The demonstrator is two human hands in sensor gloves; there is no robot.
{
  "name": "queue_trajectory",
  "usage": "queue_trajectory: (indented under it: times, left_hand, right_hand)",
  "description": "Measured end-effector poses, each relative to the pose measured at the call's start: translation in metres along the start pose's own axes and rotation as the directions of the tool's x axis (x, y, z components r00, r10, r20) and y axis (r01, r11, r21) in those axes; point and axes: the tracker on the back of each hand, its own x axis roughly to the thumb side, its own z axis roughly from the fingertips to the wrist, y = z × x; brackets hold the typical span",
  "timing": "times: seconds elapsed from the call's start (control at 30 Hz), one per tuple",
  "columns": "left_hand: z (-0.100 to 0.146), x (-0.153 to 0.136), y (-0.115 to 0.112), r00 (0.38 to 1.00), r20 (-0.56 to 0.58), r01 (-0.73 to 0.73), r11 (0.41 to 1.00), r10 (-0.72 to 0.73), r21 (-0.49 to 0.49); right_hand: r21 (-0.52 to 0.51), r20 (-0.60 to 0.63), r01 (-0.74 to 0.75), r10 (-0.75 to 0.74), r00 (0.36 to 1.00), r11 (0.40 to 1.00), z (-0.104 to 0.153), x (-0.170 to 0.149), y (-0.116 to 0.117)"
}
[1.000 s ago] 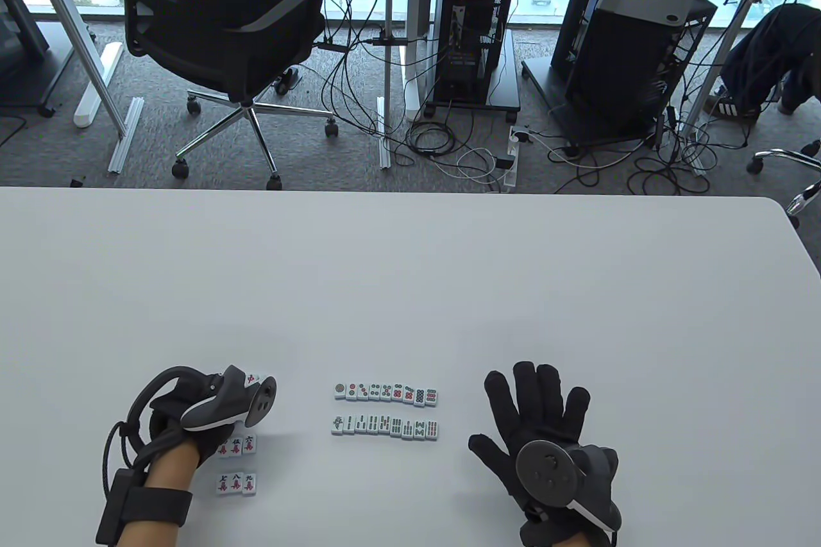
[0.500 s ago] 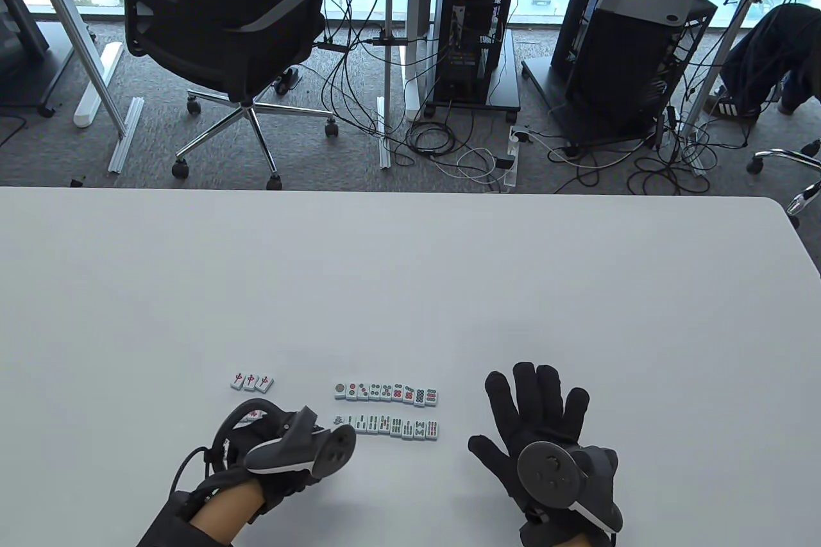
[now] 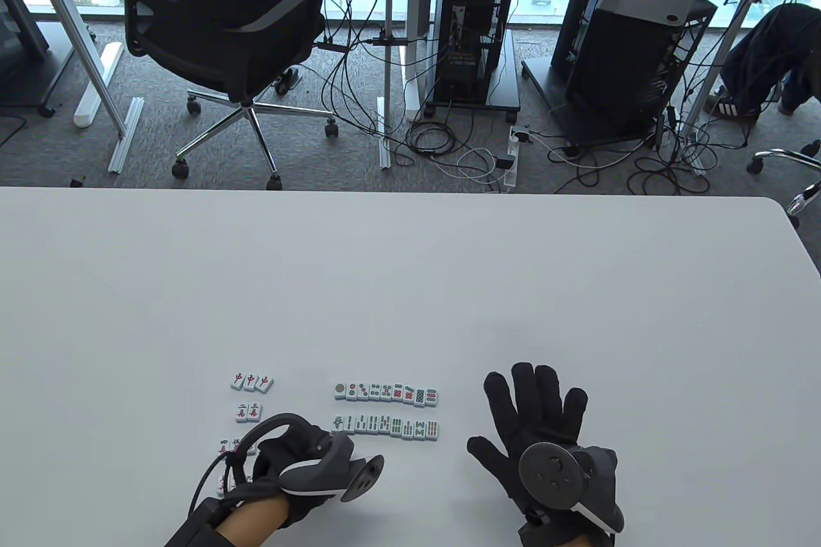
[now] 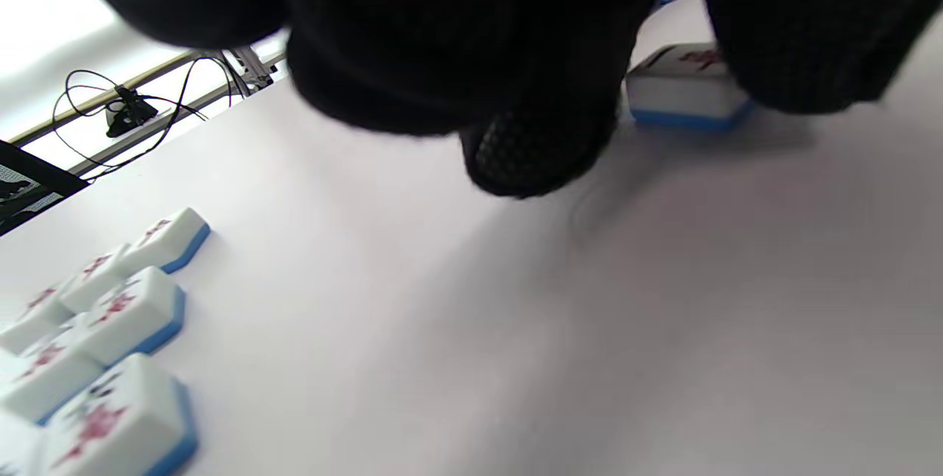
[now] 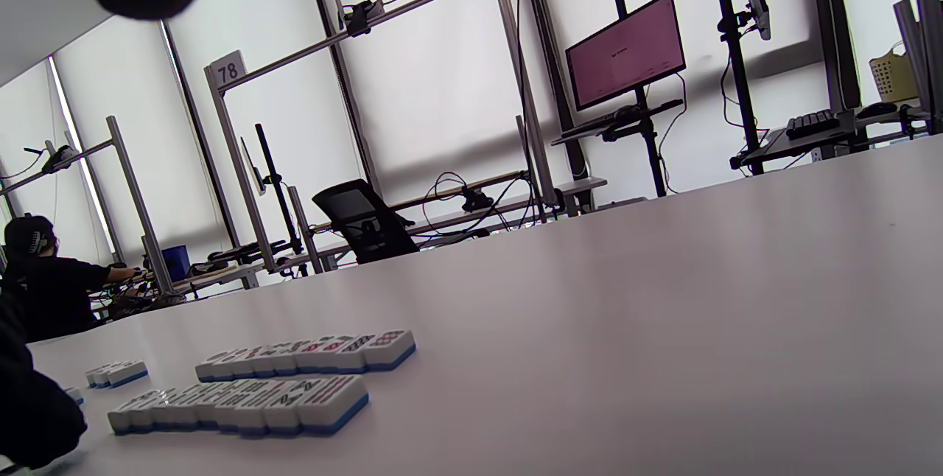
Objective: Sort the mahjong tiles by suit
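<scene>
Taking the two long tile rows (image 3: 386,410) as landmark: the white table (image 3: 410,277) beyond them is bare up to its far edge, open for a hand to pass. To their right the right hand (image 3: 542,438) lies flat, blocking that side. To their left, smaller tile groups (image 3: 251,381) and the left hand (image 3: 301,470) crowd the near corner, leaving a narrow bare lane between.

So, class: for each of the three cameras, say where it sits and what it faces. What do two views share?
Table view: above, looking down at table; both gloved hands, left hand, right hand.
Left wrist view: low under the palm, facing character tiles; fingertips show.
Right wrist view: near table level, facing the room; glove edges at the top.
Shared: bamboo row and dots row.
</scene>
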Motion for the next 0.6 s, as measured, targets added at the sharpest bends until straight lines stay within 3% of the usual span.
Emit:
queue_trajectory:
  times: [0.17,0.27,0.4,0.6]
  left_hand:
    - [0.021,-0.054,0.019,0.982,-0.186,0.003,0.996,0.014,0.088]
    - [0.030,-0.095,0.018,0.958,-0.286,-0.015,0.998,0.034,0.069]
    - [0.032,-0.127,0.000,0.937,-0.349,-0.004,1.000,0.002,-0.004]
    - [0.012,-0.130,-0.039,0.945,-0.328,-0.032,0.995,-0.001,-0.098]
  right_hand:
    - [0.001,-0.002,0.004,-0.004,1.000,1.000,0.000,0.000,0.000]
    - [0.005,-0.003,0.005,-0.005,1.000,1.000,0.000,0.000,0.000]
    - [0.010,-0.006,0.001,-0.001,1.000,1.000,0.000,0.000,0.000]
    - [0.022,-0.014,-0.002,0.002,1.000,1.000,-0.001,0.000,0.001]
